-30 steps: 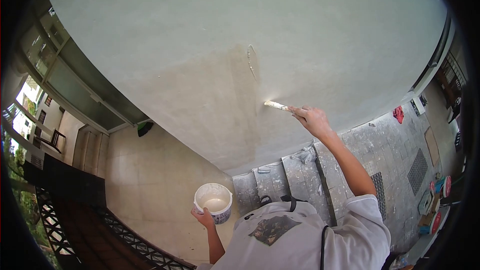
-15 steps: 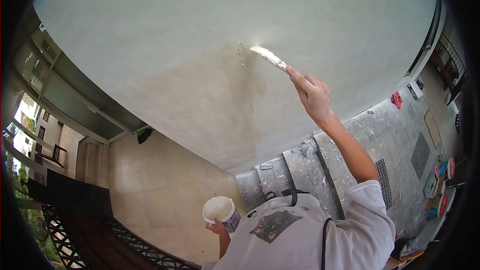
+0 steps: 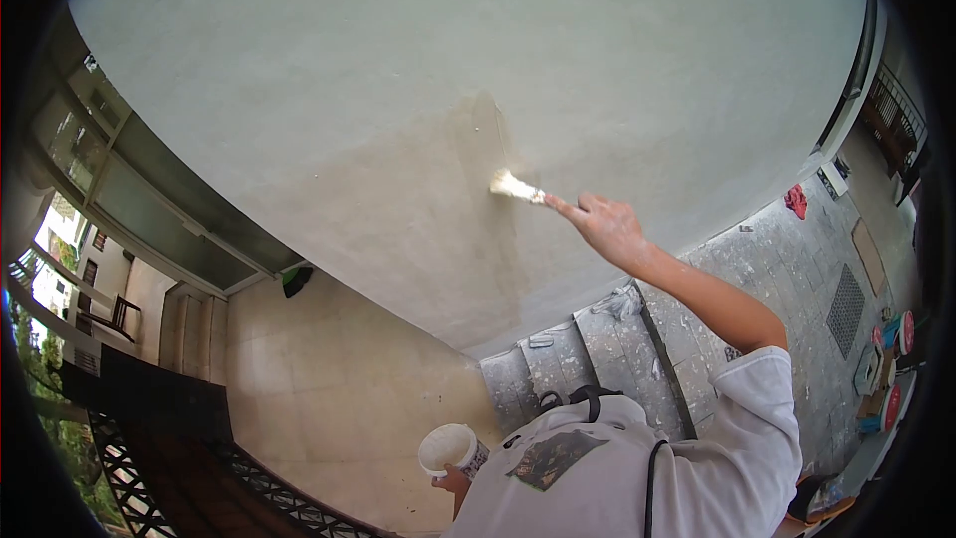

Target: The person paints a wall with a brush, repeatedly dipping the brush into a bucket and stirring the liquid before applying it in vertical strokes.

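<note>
My right hand is closed round the handle of a paintbrush, its index finger stretched along it. The pale, paint-coated bristles point left and touch or nearly touch the wall. Around the brush runs a darker, damp-looking patch on the pale wall. Low in the view, my left hand grips a white paint bucket with a printed side. Pale paint shows inside it. Most of the left hand is hidden behind the bucket and my shirt.
Paint-spattered grey steps run along the wall's base, with crumpled plastic on them. Beige tiles lie to the left, beside a dark railing. A red cloth, a floor grate and several containers are at right.
The brush in my right hand has moved down the wall, leaving a longer damp streak where it passed. The bucket stays in my left hand, slightly lower and further right in view.
</note>
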The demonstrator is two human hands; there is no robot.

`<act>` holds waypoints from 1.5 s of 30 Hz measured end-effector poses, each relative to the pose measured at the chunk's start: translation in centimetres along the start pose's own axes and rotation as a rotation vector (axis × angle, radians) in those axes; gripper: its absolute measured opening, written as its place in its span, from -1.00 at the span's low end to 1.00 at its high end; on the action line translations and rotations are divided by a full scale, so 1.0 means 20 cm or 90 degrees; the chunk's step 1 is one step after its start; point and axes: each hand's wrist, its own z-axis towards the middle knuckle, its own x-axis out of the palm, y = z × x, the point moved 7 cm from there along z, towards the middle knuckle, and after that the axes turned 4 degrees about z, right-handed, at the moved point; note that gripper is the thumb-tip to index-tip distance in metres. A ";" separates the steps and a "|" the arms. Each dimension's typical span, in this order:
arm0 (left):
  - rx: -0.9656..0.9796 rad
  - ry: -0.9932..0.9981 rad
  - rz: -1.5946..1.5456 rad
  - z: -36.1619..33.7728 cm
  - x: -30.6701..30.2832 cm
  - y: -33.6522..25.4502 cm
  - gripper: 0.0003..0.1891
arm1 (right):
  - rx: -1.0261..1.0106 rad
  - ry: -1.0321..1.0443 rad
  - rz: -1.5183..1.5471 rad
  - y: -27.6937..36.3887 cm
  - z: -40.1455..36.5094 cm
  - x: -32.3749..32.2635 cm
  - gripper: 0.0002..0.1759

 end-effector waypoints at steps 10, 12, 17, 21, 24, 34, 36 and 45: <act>0.012 0.029 -0.009 -0.01 0.04 0.04 -0.37 | 0.074 0.066 0.094 -0.08 0.26 -0.35 -0.55; 0.025 0.036 -0.025 -0.01 0.06 0.02 -0.37 | 0.074 -0.031 0.103 -0.06 0.34 -0.57 -0.54; 0.054 0.048 -0.023 0.02 0.11 0.06 -0.39 | 0.072 -0.073 -0.034 -0.03 0.32 -0.64 -0.33; 0.057 0.038 -0.019 0.00 0.11 0.02 -0.40 | 0.040 0.061 -0.024 -0.04 0.04 -0.07 -0.16; 0.062 0.044 -0.041 0.05 0.16 0.09 -0.39 | 0.045 0.176 0.013 0.01 -0.14 0.20 -0.21; 0.053 0.085 0.002 0.07 0.15 0.09 -0.40 | 0.090 0.235 0.041 -0.05 -0.05 0.19 -0.45; 0.056 0.082 0.007 0.07 0.13 0.08 -0.40 | 0.101 0.169 0.028 -0.06 0.02 0.02 -0.45; 0.040 0.111 0.007 0.10 0.17 0.13 -0.41 | 0.056 -0.233 0.053 -0.04 0.24 -0.52 -0.42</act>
